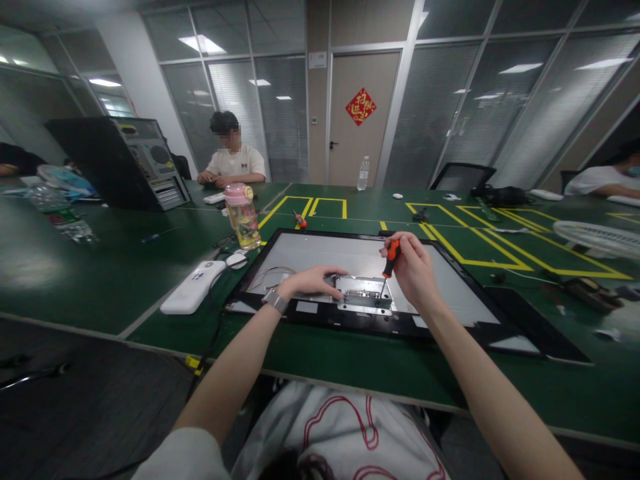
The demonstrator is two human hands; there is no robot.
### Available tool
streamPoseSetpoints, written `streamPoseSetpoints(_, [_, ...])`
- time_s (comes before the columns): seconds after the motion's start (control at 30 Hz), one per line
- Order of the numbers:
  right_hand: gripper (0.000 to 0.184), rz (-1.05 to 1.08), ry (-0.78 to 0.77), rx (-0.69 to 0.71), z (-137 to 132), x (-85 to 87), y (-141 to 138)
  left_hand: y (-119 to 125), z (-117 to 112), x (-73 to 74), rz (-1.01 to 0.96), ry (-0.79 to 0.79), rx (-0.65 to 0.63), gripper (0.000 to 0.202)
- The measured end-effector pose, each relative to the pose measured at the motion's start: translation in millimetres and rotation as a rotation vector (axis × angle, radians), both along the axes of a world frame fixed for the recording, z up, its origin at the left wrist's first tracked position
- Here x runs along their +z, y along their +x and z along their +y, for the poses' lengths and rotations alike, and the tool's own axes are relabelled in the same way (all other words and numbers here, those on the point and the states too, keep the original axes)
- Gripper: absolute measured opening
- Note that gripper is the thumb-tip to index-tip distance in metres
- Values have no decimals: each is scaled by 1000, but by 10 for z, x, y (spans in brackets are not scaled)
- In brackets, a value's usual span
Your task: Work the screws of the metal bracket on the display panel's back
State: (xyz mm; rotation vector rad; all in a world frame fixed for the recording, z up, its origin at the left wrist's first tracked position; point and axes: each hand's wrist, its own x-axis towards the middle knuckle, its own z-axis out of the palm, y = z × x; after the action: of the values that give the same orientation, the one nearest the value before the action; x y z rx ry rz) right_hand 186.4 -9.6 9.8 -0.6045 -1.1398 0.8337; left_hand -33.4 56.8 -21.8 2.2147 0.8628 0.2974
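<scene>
A black-framed flat panel (453,293) lies face down on the green table (115,267), its grey back showing. A metal bracket (363,293) sits near the panel's front edge. My right hand (413,267) is closed round an orange-handled screwdriver (391,257), held upright with its tip on the bracket. My left hand (313,280) rests flat on the panel just left of the bracket, fingers stretched and touching its edge. A watch is on my left wrist.
A white box (193,287), a small white mouse-like object (235,260) and a pink-lidded bottle (243,215) stand left of the panel. An open computer case (125,160) sits at the far left. A person sits across the table; another sits at the far right. A white fan (597,237) lies at right.
</scene>
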Motion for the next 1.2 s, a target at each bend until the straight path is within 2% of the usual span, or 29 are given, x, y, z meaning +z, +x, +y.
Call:
streamPoseSetpoints(0.13, [15,-1,6,-36,1,-7,-3,-5,0,4,1,-4,4,75])
streamPoseSetpoints(0.33, [15,10,-17,-38,23,-22,21,0,3,-7,-4,4,2,74])
streamPoseSetpoints(0.5, [17,6,-10,23,7,-2,9,4,5,-12,-7,8,5,75])
streamPoseSetpoints(0.77, [21,77,-37,-14,7,-12,7,-1,23,-24,-5,3,1,75])
streamPoseSetpoints(1.0, [19,-11,-28,26,-6,1,2,-3,15,-13,-4,-1,-4,76])
streamPoseSetpoints(1.2, [28,-62,29,-81,2,-21,-18,-2,9,8,8,8,-4,75])
